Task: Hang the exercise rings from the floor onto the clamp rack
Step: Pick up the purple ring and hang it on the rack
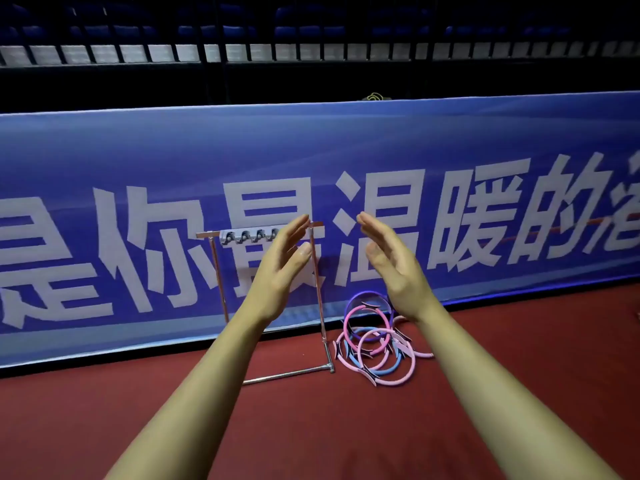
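Both arms reach forward with the left hand [284, 258] and right hand [391, 261] raised, palms facing each other, fingers straight, each grip released and holding nothing. The exercise rings [375, 344], pink, blue and purple, lie piled on the red floor [311, 427] against the blue banner [138, 161]. Just beside them stands the clamp rack [249, 236], its clamps bare.

The clamp rack [273, 292] stands on the red floor [519, 375] just before the blue banner [138, 161], which closes off all room behind it. Its foot bar juts forward along the floor. The pile of exercise rings [375, 344] lies just right of the rack's right post, against the banner's lower edge. Bare floor spreads open in front and to the right of the pile.
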`<state>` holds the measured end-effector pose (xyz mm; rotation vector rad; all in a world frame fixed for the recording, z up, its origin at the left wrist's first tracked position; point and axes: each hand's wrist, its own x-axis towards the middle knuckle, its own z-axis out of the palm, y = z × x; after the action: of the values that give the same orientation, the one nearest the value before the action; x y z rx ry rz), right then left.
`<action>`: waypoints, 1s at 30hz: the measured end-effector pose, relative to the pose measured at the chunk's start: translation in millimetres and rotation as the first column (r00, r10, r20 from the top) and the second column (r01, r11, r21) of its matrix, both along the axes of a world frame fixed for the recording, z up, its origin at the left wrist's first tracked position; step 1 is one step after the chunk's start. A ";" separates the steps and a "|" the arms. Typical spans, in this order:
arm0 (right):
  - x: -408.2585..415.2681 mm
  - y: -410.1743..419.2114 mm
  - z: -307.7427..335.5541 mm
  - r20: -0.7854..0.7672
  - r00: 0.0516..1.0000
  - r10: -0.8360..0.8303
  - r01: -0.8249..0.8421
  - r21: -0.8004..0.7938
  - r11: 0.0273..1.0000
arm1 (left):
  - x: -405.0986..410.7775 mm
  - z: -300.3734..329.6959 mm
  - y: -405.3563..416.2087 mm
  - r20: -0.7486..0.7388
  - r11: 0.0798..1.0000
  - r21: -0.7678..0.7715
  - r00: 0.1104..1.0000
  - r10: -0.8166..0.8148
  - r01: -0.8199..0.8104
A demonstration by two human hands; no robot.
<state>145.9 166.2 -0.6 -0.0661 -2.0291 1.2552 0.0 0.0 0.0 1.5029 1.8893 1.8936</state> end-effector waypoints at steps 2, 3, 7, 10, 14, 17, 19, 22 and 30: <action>-1.7 13.3 -0.7 0.005 1.000 -0.010 0.010 -0.018 1.000 | -6.2 1.3 15.4 0.018 1.000 -0.016 1.000 -0.023 0.023; -3.7 22.6 -4.2 0.009 1.000 -0.012 0.013 -0.024 1.000 | -11.6 -0.8 23.7 0.022 0.999 -0.027 0.999 -0.032 0.033; -22.8 55.4 -16.4 0.050 0.997 -0.056 0.058 -0.034 0.998 | -34.6 -8.4 64.3 0.039 0.995 -0.052 0.996 -0.080 0.082; -43.8 80.5 -24.6 0.066 0.993 -0.098 0.099 -0.013 0.995 | -61.3 -15.8 100.2 0.045 0.992 -0.047 0.992 -0.119 0.121; -81.1 120.0 -29.5 0.083 0.985 -0.150 0.150 0.002 0.989 | -104.9 -21.6 153.4 0.037 0.981 -0.034 0.981 -0.189 0.190; -117.5 154.1 -21.5 0.073 0.979 -0.193 0.192 0.021 0.981 | -148.3 -19.3 195.1 0.029 0.976 -0.006 0.976 -0.218 0.218; -144.5 174.3 -12.4 0.074 0.972 -0.224 0.221 0.043 0.974 | -177.9 -15.3 221.4 0.016 0.972 -0.005 0.972 -0.233 0.233; -183.4 204.6 -11.4 0.070 0.964 -0.255 0.250 0.073 0.965 | -217.2 -15.5 259.7 0.001 0.963 0.007 0.963 -0.268 0.268; -260.3 293.9 -28.1 0.085 0.954 -0.289 0.287 0.032 0.957 | -291.2 -28.8 359.8 0.029 0.951 -0.014 0.950 -0.310 0.310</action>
<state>-114.4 460.1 -28.7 -0.4016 -2.0191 1.0643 -291.2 359.8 -28.8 1.6461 1.5436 1.7400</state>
